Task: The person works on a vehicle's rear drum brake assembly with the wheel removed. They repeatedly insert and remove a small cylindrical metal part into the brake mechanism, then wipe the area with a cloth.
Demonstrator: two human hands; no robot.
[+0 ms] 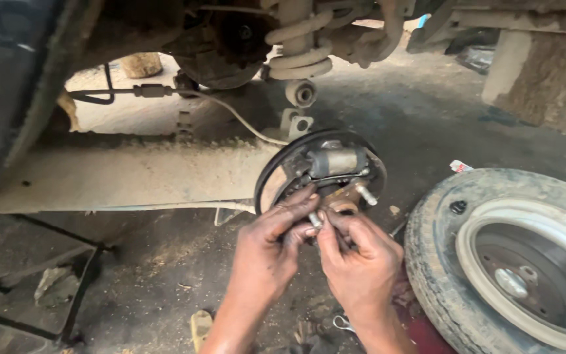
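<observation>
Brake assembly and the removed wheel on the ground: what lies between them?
In the head view, only bare dusty floor separates the brake assembly from the wheel; a small pale scrap lies there.

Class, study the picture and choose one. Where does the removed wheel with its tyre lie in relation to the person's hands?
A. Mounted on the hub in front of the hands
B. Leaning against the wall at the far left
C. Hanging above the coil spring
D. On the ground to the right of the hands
D: the wheel lies flat on the ground to the right of the left hand and right hand, which work at the bare brake assembly.
</observation>
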